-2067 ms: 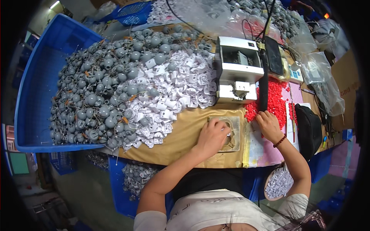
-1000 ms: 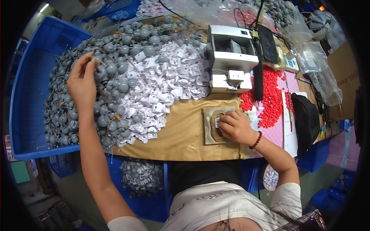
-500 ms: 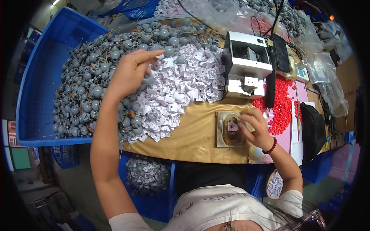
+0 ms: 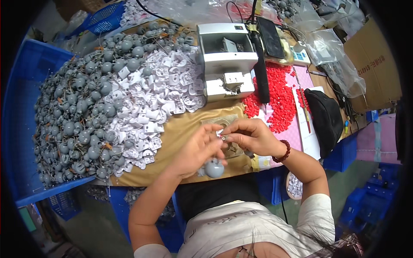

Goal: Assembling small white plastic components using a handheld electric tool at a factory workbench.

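Observation:
My left hand (image 4: 195, 151) is closed around a part with a smooth grey ball (image 4: 214, 168), which hangs below its fingers. My right hand (image 4: 253, 136) meets it fingertip to fingertip, its thumb and forefinger pinching something tiny and pale that I cannot make out. A dark grey bit (image 4: 248, 153) shows under the right palm. Both hands are over a square metal fixture (image 4: 235, 151) with an oval recess, mostly covered by the fingers. Left of the hands, white plastic pieces (image 4: 150, 114) lie heaped beside a large pile of grey ball parts with wires (image 4: 86, 112).
A blue tray (image 4: 17, 86) borders the grey pile. Behind the hands stands a white and grey machine (image 4: 226, 60), with a black upright tool (image 4: 260, 73) beside it. Further right are red pieces (image 4: 279, 99), a black pouch (image 4: 322, 120) and a cardboard box (image 4: 373, 69).
My left hand has come from the pile to the middle, now with a grey ball part. My right hand has left the fixture's recess to meet it. The whole view has shifted.

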`<action>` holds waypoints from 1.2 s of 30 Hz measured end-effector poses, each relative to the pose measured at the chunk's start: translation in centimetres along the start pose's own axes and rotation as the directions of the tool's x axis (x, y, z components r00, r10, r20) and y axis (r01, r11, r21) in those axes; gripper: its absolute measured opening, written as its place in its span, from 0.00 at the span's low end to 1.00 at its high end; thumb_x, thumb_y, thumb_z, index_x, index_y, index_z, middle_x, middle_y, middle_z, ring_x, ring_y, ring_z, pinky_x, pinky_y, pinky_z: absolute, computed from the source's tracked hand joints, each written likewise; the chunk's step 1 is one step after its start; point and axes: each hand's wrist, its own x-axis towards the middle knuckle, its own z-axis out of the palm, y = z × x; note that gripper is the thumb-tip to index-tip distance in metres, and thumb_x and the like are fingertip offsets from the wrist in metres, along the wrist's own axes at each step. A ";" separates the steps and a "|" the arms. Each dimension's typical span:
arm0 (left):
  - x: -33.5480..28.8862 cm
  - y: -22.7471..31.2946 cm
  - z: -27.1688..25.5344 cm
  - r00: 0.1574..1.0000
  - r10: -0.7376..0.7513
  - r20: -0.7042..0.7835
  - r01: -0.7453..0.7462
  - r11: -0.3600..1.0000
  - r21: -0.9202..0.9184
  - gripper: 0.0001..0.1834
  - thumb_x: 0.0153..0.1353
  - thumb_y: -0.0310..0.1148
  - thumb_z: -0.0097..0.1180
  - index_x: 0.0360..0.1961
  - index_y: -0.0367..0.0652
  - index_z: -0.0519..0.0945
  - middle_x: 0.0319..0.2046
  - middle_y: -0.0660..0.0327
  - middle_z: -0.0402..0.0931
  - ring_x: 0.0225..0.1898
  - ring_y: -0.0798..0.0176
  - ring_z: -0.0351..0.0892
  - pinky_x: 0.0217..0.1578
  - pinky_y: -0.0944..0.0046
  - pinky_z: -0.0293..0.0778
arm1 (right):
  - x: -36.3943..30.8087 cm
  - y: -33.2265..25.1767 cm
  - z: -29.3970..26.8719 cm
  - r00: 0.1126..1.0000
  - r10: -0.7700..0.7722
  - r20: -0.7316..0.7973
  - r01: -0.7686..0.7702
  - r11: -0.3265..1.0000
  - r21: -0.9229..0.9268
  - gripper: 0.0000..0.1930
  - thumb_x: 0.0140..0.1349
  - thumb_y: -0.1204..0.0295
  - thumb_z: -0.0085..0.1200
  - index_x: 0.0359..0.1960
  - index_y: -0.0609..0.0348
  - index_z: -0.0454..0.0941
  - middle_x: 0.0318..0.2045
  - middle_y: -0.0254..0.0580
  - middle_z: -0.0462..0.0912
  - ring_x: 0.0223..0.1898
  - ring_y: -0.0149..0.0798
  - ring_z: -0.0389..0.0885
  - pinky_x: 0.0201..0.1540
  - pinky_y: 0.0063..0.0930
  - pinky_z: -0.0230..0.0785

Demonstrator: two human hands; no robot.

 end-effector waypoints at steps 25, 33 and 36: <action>-0.8 -6.8 0.3 0.847 0.525 0.089 -0.145 0.066 0.987 0.11 0.50 0.28 0.65 0.36 0.41 0.80 0.38 0.59 0.77 0.39 0.53 0.78 0.40 0.56 0.75 | -0.4 5.1 1.3 0.910 -0.166 0.381 0.414 0.290 -0.863 0.18 0.54 0.69 0.54 0.46 0.64 0.77 0.42 0.43 0.73 0.39 0.40 0.77 0.39 0.31 0.73; 0.4 -7.0 0.9 0.817 0.568 0.098 0.042 -0.227 0.973 0.26 0.50 0.27 0.62 0.54 0.43 0.78 0.55 0.52 0.73 0.57 0.49 0.71 0.56 0.43 0.65 | -1.4 5.9 0.9 0.917 -0.146 0.371 0.399 0.332 -0.855 0.23 0.54 0.74 0.55 0.54 0.66 0.77 0.50 0.47 0.74 0.44 0.45 0.76 0.48 0.33 0.72; 1.1 -8.4 1.1 0.828 0.547 0.121 0.053 -0.291 0.955 0.26 0.54 0.29 0.57 0.57 0.42 0.77 0.58 0.49 0.71 0.60 0.49 0.69 0.57 0.40 0.64 | -1.2 6.0 -0.4 0.931 -0.280 0.235 0.359 0.581 -0.730 0.25 0.49 0.79 0.59 0.54 0.62 0.79 0.50 0.47 0.76 0.48 0.47 0.76 0.50 0.33 0.72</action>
